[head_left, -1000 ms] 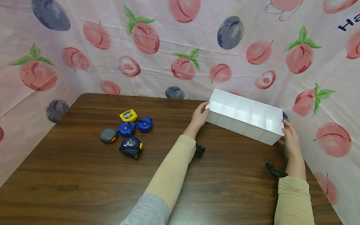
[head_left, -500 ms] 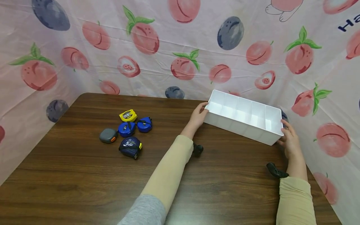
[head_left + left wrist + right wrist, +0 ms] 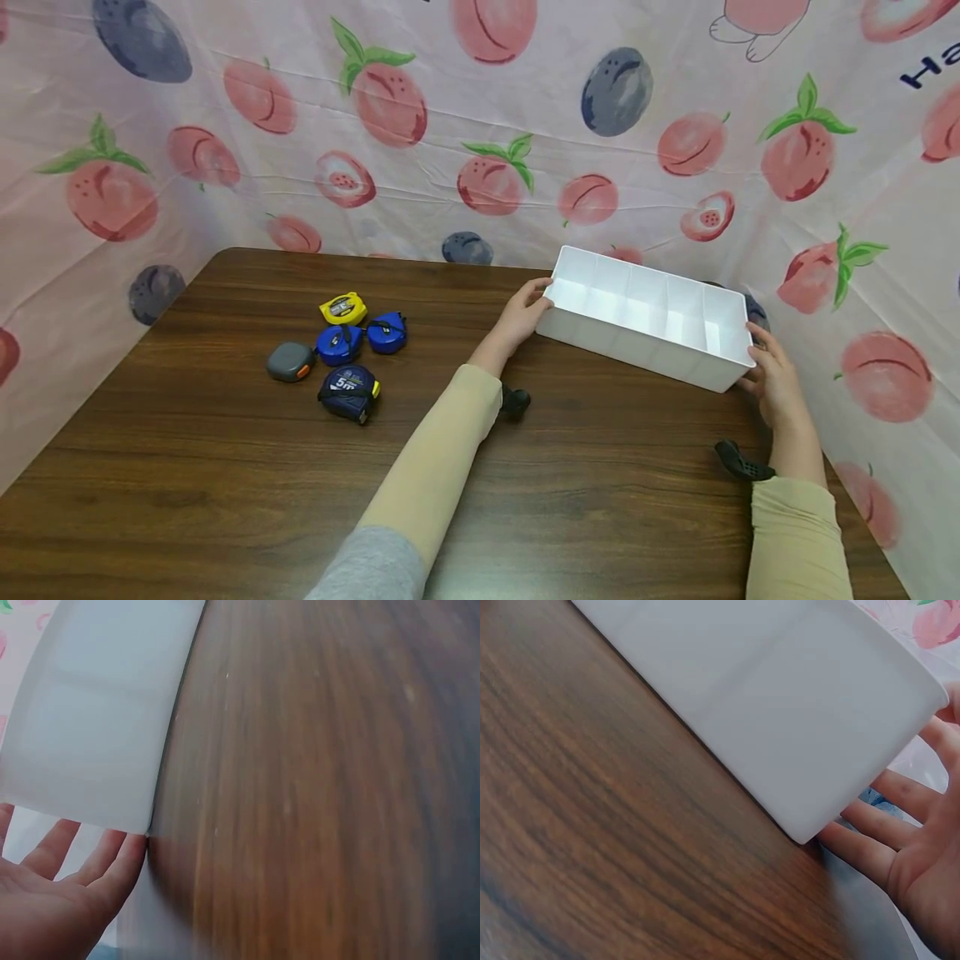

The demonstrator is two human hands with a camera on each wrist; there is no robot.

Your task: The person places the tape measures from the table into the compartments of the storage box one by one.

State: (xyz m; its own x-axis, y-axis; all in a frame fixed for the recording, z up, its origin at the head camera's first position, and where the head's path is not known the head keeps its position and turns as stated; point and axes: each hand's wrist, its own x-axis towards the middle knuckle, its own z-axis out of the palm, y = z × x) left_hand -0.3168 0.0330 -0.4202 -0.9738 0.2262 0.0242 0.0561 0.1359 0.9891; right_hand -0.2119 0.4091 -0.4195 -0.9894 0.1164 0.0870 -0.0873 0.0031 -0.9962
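A long white divided storage box (image 3: 637, 341) stands at the right rear of the table, its row of compartments facing up with nothing in them. My left hand (image 3: 519, 320) grips its left end, thumb by the front rim; in the left wrist view the fingers (image 3: 105, 862) reach along the end wall down to the table. At the other end my right hand (image 3: 776, 379) holds the box, and its fingers (image 3: 907, 796) lie against the end wall in the right wrist view. Some fingertips are hidden behind the box.
On the left lie tape measures: one yellow (image 3: 344, 309), two blue (image 3: 339, 344), a dark navy one (image 3: 349, 393) and a grey case-like one (image 3: 290, 362). A fruit-print cloth (image 3: 420, 192) hangs behind and beside the wooden table (image 3: 247, 500).
The box has shifted slightly left and toward me between both hands, the left end moving more. The tape measures lie where they were.
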